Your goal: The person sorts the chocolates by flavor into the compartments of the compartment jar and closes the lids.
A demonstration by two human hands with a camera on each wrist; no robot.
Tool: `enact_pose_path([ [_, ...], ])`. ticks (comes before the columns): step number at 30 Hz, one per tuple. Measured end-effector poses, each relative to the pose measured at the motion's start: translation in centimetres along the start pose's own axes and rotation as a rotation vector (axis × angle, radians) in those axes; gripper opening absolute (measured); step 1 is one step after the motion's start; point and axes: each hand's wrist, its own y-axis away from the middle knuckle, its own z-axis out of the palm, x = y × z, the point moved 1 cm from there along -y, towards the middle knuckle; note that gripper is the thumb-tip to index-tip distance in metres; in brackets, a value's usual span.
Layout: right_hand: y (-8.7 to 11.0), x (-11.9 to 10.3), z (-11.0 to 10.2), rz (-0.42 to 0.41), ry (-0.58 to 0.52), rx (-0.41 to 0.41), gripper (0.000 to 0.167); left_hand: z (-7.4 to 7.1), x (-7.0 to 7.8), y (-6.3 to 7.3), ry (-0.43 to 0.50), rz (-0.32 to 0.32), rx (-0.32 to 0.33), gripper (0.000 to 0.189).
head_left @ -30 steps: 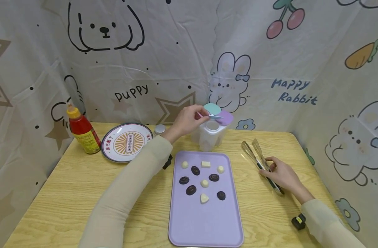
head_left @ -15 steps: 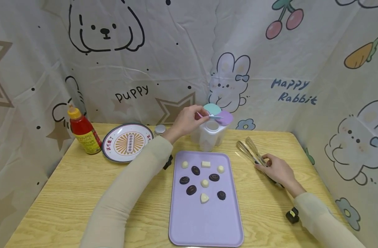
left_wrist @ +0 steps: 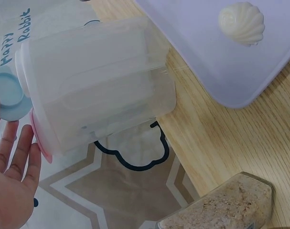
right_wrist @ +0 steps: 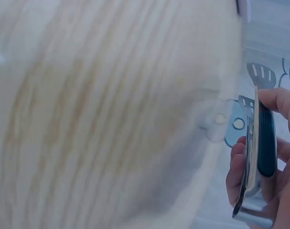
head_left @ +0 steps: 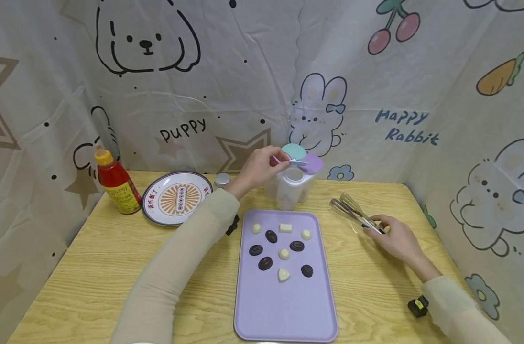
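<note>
At a wood table (head_left: 201, 286), our right hand (head_left: 395, 239) grips tongs (right_wrist: 266, 143) right of the tray (head_left: 285, 310); our left hand (head_left: 262, 165) pinches a lid (left_wrist: 8, 90) beyond it. The tongs look light, springy, best held mid-handle.

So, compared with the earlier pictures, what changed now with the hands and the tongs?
The right hand shifted left, then back right; the tongs turned with it, their slotted heads ending slightly left of where they began. In the head view their back end, first visible, is now hidden. The tray, its chocolates and the left hand pinching the blue lid stayed put.
</note>
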Motion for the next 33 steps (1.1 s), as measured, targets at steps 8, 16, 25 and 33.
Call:
enact_pose_path([
  [8,1.2,-1.0,-2.2,-0.079,0.025,0.053,0.055,0.0,-0.1,-0.1,-0.018,0.016,0.000,0.016],
  [16,2.2,-2.4,-4.0,-0.224,0.080,0.109,0.046,0.0,0.0,-0.1,-0.021,0.012,-0.007,0.017],
  [25,2.7,-4.1,-4.7,-0.354,0.199,0.091,0.041,-0.1,-0.1,-0.1,-0.026,0.017,-0.010,0.017],
  [33,2.7,-5.1,-4.2,-0.464,0.266,0.088,0.035,-0.1,-0.1,-0.1,-0.021,0.019,-0.011,0.017],
])
